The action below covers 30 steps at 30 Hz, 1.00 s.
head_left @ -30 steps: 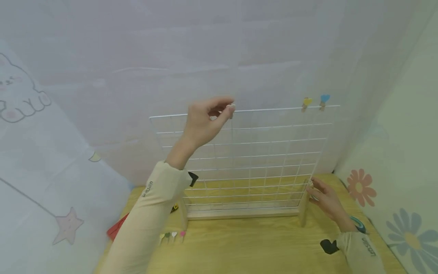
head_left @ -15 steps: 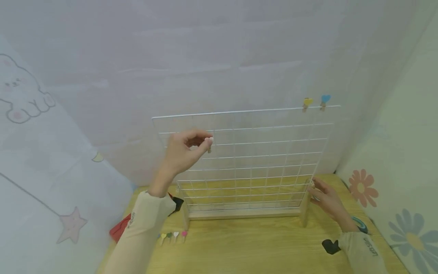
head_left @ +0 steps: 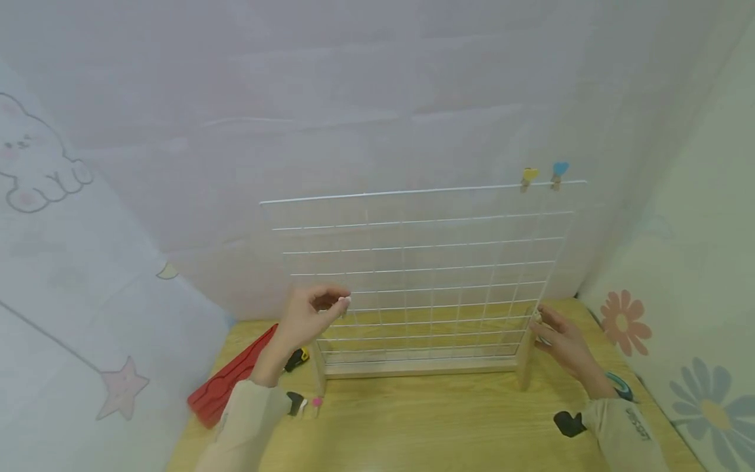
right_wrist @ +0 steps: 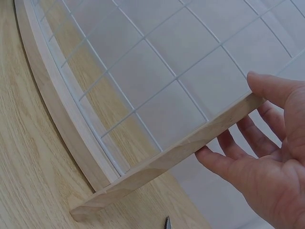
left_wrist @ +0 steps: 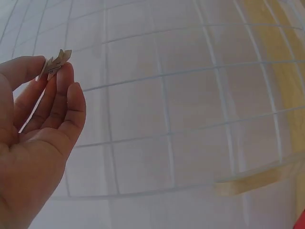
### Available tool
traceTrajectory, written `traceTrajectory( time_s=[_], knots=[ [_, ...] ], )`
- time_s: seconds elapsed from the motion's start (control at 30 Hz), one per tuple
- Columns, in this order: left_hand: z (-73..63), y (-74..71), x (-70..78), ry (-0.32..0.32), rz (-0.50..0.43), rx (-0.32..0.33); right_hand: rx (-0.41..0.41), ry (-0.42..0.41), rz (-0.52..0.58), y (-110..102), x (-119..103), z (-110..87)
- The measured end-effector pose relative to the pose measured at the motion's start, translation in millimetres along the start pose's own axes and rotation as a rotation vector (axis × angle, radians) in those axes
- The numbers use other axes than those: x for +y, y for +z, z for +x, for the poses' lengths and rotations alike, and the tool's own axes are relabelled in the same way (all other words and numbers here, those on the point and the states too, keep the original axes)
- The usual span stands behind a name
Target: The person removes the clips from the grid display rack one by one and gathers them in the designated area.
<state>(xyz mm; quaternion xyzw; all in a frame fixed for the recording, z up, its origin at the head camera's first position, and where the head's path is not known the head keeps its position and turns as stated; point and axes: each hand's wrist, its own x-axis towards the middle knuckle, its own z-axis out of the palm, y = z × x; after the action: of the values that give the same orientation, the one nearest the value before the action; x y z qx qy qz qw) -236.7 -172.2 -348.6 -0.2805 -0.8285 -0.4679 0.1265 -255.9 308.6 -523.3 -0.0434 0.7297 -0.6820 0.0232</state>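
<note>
My left hand pinches a small wooden clothespin between thumb and fingertips, in front of the lower left of a white wire grid. A pale heart tops the clothespin. The grid stands upright in a wooden base with a post at each side. My right hand grips the right post near its upper end, thumb on one side and fingers on the other. On the grid's top wire, at the right, sit a yellow heart clothespin and a blue heart clothespin.
A pink heart clothespin and a white heart one lie on the wooden table, left of the base. Beyond my left wrist are a red ridged case and a black-and-yellow utility knife. Something teal shows behind my right wrist.
My left hand has come down and to the left from the grid's top wire, the clothespin still pinched. More of the red case now shows. My right hand stays on the post.
</note>
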Motion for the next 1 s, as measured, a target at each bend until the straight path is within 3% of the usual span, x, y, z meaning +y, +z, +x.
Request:
traceTrajectory(
  time_s=[0.2,0.47,0.8,1.0],
  knots=[
    [-24.9,11.7,-36.3,-0.09,-0.065,-0.034,0.007,0.006,-0.002,0,-2,0.5],
    [-58.6,31.9,-103.4,-0.21,-0.064,-0.021,0.009,0.001,0.01,1,-2,-0.2],
    [-113.4,42.8,-152.3,-0.407,-0.079,-0.008,0.009,-0.009,0.015,2,0,0.4],
    [-142.7,48.8,-176.4,-0.413,-0.049,0.004,0.012,-0.001,0.021,1,0,-0.1]
  ],
)
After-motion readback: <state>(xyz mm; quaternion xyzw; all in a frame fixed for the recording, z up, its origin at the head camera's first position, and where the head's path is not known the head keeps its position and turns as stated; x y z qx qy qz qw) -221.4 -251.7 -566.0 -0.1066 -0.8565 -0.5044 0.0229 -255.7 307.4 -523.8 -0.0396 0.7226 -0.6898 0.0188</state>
